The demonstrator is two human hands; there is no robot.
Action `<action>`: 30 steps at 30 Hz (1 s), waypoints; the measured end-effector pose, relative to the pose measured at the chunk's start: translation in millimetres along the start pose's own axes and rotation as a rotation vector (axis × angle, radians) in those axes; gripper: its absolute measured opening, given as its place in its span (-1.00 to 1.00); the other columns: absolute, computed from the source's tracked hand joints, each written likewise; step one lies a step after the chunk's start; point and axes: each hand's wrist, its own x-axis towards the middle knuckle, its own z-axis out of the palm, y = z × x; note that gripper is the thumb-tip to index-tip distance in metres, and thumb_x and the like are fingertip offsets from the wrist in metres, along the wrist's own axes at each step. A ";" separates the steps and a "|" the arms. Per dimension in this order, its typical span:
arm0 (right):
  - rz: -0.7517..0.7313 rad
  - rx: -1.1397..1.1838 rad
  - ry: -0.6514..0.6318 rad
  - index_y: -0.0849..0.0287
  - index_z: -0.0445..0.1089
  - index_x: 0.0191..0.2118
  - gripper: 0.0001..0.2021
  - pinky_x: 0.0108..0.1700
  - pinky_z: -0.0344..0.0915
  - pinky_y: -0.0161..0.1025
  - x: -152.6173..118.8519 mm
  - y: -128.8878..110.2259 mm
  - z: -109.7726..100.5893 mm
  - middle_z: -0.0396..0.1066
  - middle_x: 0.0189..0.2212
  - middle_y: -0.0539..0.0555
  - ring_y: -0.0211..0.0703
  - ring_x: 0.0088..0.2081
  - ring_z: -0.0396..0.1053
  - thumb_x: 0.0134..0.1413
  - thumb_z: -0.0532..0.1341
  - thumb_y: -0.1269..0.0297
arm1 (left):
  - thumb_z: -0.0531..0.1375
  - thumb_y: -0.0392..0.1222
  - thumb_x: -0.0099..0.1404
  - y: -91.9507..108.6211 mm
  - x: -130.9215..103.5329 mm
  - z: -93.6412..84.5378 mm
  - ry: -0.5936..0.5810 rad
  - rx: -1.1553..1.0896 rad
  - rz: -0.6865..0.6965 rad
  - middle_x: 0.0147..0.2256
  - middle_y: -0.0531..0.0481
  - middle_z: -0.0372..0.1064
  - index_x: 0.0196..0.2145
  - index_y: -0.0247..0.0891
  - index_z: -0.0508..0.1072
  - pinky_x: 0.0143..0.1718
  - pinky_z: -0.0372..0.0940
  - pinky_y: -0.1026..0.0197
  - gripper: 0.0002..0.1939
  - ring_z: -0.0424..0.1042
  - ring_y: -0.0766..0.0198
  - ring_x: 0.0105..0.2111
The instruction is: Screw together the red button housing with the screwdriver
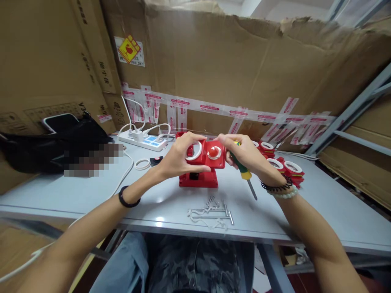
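My left hand [176, 158] grips a red plastic housing [217, 158] by its left end, thumb along the lower edge. A white ring [193, 151] and a red dome with a white rim [214, 152] show on its face. My right hand [240, 150] is closed around a green and yellow screwdriver [243, 167], its blade pointing down toward the table. The right fingertips are at the housing's right edge. Below the housing, a red base [198, 181] rests on the table. Small metal rods and thin chains [214, 213] lie near the front edge.
More red units with white rings [285, 166] stand at the right. A white power strip [143, 139] with cables lies at the back left. Nearby are a loose white ring [142, 164] and a black bag [58, 142] with a phone. Cardboard [220, 69] walls the back.
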 end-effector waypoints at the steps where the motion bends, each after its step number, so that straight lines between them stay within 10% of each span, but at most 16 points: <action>1: 0.021 0.013 -0.022 0.24 0.47 -0.23 -0.53 -0.74 0.04 -0.41 -0.7 -0.5 -1.0 0.24 -0.75 -0.10 -0.40 -0.76 0.12 -0.01 0.20 -0.13 | 0.38 0.12 -0.01 1.2 1.0 2.2 -0.005 0.032 0.050 -0.07 -0.12 0.36 0.01 -0.22 0.28 -0.01 0.28 0.03 -0.30 0.36 0.09 -0.07; 9: -0.005 0.104 0.260 0.26 0.49 -0.25 -0.69 -0.76 0.05 -0.41 2.9 -5.7 -20.2 0.24 -0.72 -0.12 -0.43 -0.76 0.09 -0.08 0.31 0.13 | 0.26 0.07 0.17 -10.0 -6.3 -6.3 0.026 0.064 -0.087 0.14 -0.22 0.15 0.17 -0.22 0.09 0.06 0.22 -0.01 -0.29 0.24 0.04 0.09; 17: -0.013 0.152 0.407 0.23 0.48 -0.30 -0.78 -0.78 0.04 -0.39 6.5 -9.9 -40.0 0.26 -0.73 -0.11 -0.42 -0.77 0.08 -0.10 0.31 0.22 | 0.01 0.05 0.38 -20.3 -23.9 0.2 -0.626 -0.007 -0.160 0.12 -0.14 0.23 0.21 -0.12 0.16 0.12 0.15 0.06 -0.50 0.23 0.11 0.12; 24: -0.046 0.097 0.409 0.21 0.50 -0.31 -0.77 -0.73 0.07 -0.39 9.8 -4.0 -39.0 0.26 -0.72 -0.11 -0.41 -0.73 0.10 -0.10 0.31 0.19 | -0.02 -0.02 0.41 -21.5 -26.1 12.5 -0.565 0.015 -0.168 -0.02 -0.14 0.31 0.16 -0.14 0.27 0.02 0.22 0.10 -0.57 0.33 0.14 -0.03; 30: -0.035 0.095 0.413 0.21 0.50 -0.30 -0.73 -0.74 0.05 -0.38 9.5 -4.0 -41.6 0.27 -0.71 -0.10 -0.40 -0.73 0.08 -0.13 0.33 0.16 | -0.11 0.03 0.42 -48.5 -18.1 -21.0 -0.437 0.102 -0.267 -0.04 -0.12 0.29 0.19 -0.13 0.23 0.04 0.18 0.05 -0.53 0.29 0.13 -0.05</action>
